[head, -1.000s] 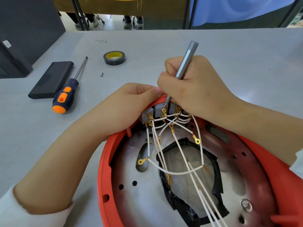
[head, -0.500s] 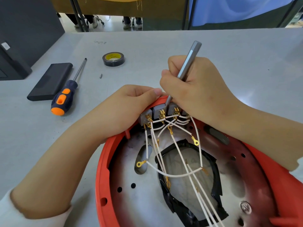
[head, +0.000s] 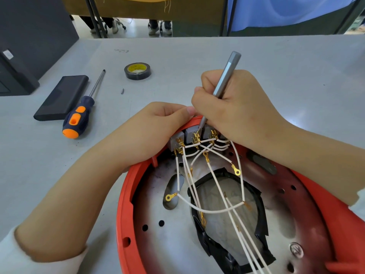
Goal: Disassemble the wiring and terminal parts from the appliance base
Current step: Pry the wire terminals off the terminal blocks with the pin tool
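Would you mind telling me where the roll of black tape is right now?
In the head view the roll of black tape lies flat on the grey table, beyond the hands, just right of the orange-handled screwdriver.

Grey table (head: 276, 62) holds the extras: orange-and-navy screwdriver (head: 81, 111) lies just right of a flat black case (head: 61, 97), touching it. Black tape roll (head: 137, 71) farther right of the screwdriver; small dark screw (head: 122, 91) between them.

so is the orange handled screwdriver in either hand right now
No, the orange-handled screwdriver lies on the table beside the black case, while the right hand grips a slim grey tool.
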A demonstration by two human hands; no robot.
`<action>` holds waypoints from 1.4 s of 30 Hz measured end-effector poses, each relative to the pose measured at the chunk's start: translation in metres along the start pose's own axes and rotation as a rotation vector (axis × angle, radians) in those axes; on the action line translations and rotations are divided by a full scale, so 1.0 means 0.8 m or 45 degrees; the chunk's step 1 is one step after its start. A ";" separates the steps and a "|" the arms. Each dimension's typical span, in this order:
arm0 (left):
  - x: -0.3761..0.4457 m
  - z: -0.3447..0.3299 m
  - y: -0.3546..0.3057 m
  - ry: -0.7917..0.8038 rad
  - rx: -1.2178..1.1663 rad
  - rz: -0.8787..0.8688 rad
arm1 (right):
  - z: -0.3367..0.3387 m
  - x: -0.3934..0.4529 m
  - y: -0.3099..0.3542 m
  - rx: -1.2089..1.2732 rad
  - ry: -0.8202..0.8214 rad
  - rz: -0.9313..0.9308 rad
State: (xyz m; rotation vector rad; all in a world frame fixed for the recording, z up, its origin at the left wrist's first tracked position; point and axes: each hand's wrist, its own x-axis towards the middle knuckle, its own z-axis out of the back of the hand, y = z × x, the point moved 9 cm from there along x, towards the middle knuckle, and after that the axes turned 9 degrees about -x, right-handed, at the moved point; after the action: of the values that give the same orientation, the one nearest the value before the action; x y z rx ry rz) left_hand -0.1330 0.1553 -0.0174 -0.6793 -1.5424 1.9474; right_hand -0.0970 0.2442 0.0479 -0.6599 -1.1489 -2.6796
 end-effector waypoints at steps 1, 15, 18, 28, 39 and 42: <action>0.000 0.000 0.000 0.000 0.009 0.000 | 0.000 0.001 0.000 0.003 0.004 -0.001; 0.002 -0.002 0.006 0.036 -0.036 0.011 | 0.003 0.003 -0.013 0.078 -0.059 -0.073; -0.001 -0.002 0.002 0.035 -0.028 0.027 | 0.005 0.004 -0.020 0.118 -0.082 -0.159; -0.006 0.015 -0.001 -0.074 0.124 0.048 | 0.023 0.003 -0.044 0.108 -0.228 -0.446; -0.011 0.005 -0.013 0.021 0.297 -0.024 | 0.014 -0.001 -0.001 0.076 0.071 -0.292; -0.010 0.005 -0.012 0.027 0.298 -0.025 | 0.002 0.004 0.015 0.040 0.095 -0.135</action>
State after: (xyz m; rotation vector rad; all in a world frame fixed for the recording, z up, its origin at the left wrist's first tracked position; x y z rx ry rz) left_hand -0.1286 0.1485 -0.0065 -0.5804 -1.2772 2.0570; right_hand -0.0958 0.2375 0.0580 -0.5035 -1.2370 -2.7412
